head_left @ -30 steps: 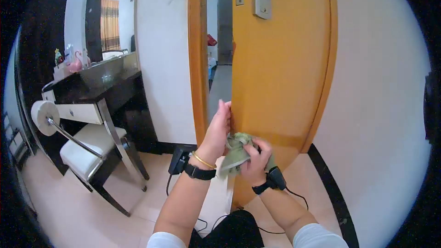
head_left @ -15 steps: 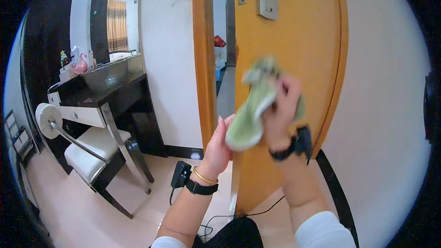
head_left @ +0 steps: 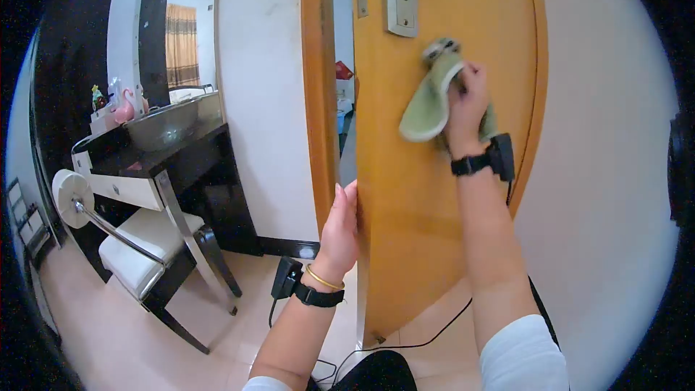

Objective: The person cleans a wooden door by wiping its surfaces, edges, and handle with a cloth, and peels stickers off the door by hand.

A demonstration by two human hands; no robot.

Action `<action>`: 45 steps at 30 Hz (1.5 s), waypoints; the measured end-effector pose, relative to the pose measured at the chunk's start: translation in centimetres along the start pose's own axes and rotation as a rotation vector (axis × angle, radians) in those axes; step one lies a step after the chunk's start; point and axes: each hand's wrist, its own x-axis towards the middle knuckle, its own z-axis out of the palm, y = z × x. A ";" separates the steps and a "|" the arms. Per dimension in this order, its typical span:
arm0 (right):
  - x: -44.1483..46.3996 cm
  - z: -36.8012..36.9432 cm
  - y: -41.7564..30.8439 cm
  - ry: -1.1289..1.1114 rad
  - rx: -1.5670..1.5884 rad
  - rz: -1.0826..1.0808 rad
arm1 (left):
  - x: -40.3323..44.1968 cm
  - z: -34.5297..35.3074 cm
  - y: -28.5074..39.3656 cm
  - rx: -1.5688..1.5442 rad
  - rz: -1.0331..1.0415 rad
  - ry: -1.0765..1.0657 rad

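My right hand (head_left: 467,105) is closed around a green cloth (head_left: 427,105) with a pale border. The cloth is bunched and hangs in folds against the face of the yellow-brown wooden door (head_left: 413,224), below the metal lock plate (head_left: 402,0). On the door's free edge, low down, my left hand (head_left: 340,228) grips with the thumb pointing up; part of its fingers is hidden. Each wrist carries a black strap with a small device.
A black dressing table (head_left: 152,152) with a mirror (head_left: 192,29) stands on the left, a white-seated chair (head_left: 141,246) before it. A black cable (head_left: 434,337) runs across the floor below the door. The wooden door frame (head_left: 316,101) is just left of the door.
My right hand has moved up and to the right with the cloth, away from my left hand. The door appears slightly further left, and my left hand stays at its edge.
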 end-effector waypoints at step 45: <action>33.2 3.8 -10.3 -0.537 -0.403 -0.270 | -1.3 4.4 0.3 0.716 0.423 0.157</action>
